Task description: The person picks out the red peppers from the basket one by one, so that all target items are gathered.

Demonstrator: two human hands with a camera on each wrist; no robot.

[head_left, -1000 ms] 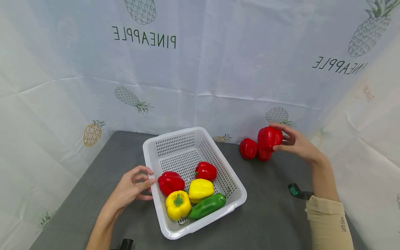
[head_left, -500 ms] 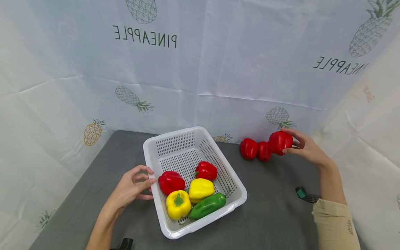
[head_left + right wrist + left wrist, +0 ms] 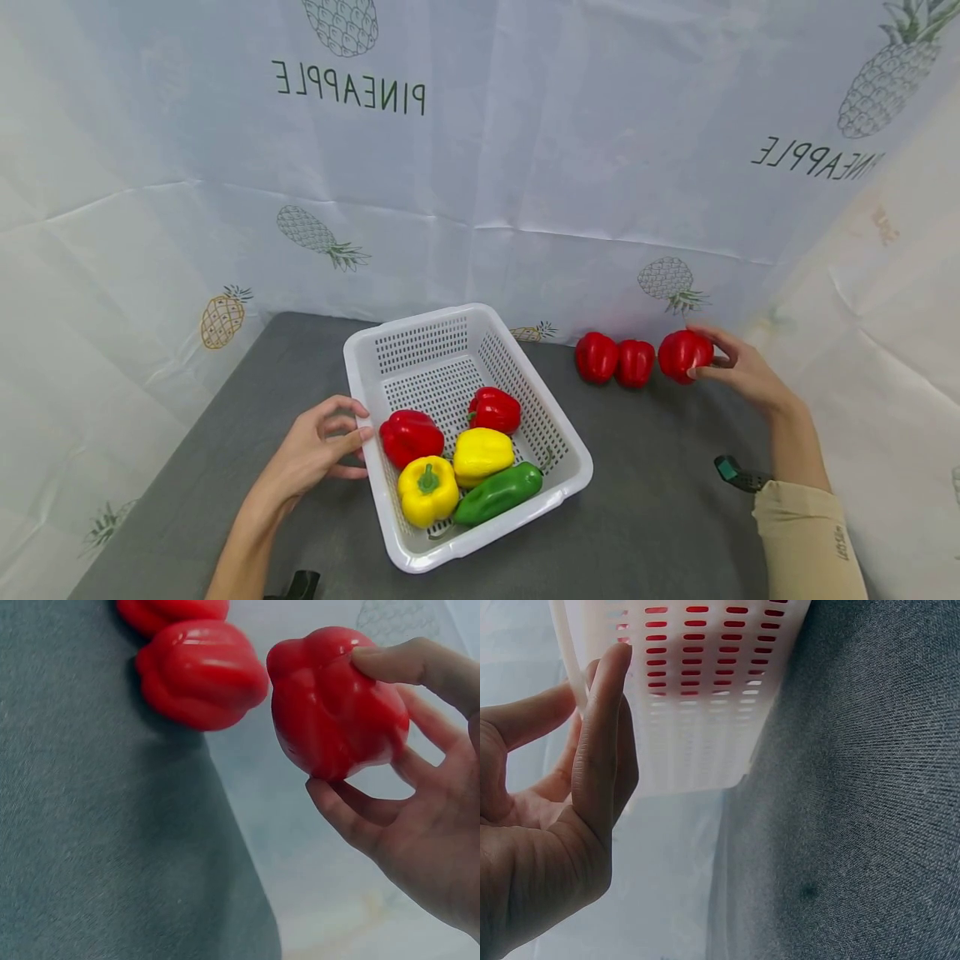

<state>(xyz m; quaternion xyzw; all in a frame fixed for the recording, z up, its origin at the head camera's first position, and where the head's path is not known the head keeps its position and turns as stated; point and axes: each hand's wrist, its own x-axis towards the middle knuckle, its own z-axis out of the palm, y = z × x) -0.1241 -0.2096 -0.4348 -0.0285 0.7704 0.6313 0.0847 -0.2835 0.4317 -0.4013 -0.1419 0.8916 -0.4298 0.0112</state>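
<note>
My right hand (image 3: 738, 371) grips a red bell pepper (image 3: 684, 356) between thumb and fingers near the table's back edge. In the right wrist view the held pepper (image 3: 334, 705) shows its lobed end, a gap away from another red bell pepper (image 3: 202, 675) lying on the cloth. Two red bell peppers (image 3: 634, 363) lie side by side just left of the one I hold. My left hand (image 3: 318, 446) pinches the left rim of a white plastic basket (image 3: 377, 500); the left wrist view shows thumb and fingers on either side of that rim (image 3: 568, 656).
In the basket lie two red bell peppers (image 3: 411, 439), two yellow bell peppers (image 3: 482, 457) and a long green pepper (image 3: 498, 495). Dark grey cloth (image 3: 622, 517) covers the table. A white curtain (image 3: 525, 167) with pineapple prints hangs close behind it.
My right hand has carried its red bell pepper rightward and down, from over the neighbouring pepper to a spot right of it. The left hand and basket have stayed put.
</note>
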